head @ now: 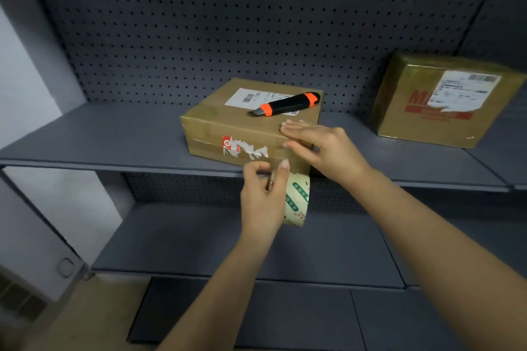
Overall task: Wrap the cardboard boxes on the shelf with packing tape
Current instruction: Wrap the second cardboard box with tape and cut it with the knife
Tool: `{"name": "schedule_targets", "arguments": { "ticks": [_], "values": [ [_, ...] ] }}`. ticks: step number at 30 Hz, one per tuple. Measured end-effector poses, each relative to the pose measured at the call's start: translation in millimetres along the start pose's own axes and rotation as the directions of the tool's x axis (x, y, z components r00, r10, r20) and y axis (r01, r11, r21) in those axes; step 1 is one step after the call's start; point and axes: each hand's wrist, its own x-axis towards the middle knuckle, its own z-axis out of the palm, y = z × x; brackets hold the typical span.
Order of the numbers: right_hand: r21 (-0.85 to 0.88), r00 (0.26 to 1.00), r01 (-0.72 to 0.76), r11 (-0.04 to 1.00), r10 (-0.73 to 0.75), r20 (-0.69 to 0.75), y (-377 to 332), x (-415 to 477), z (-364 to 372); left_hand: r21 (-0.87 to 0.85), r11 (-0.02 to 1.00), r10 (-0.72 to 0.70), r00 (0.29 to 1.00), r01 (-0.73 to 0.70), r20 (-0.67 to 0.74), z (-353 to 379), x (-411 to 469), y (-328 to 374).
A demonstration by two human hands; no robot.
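Note:
A flat cardboard box (228,125) with a white label lies at the front of the grey shelf (99,139). My left hand (261,194) grips a roll of clear packing tape (296,199) just below the shelf edge, under the box's front right corner. A strip of tape runs from the roll up onto the box's front face. My right hand (322,148) lies with straight fingers on that corner, pressing the tape down. A second cardboard box (445,102), glossy with tape, stands at the right of the shelf.
An orange and black utility knife (288,104) rests on top of the flat box. A perforated back panel (228,37) closes the shelf behind. A lower shelf (199,236) lies beneath, with a dark floor mat (228,313) below it.

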Motion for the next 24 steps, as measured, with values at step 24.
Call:
{"name": "schedule_targets", "arguments": {
  "ticks": [24],
  "values": [
    [0.243, 0.958, -0.273, 0.931, 0.286, -0.020, 26.7, 42.5, -30.8, -0.024, 0.999, -0.024, 0.999, 0.023, -0.047, 10.0, 8.0, 6.3]
  ]
}}
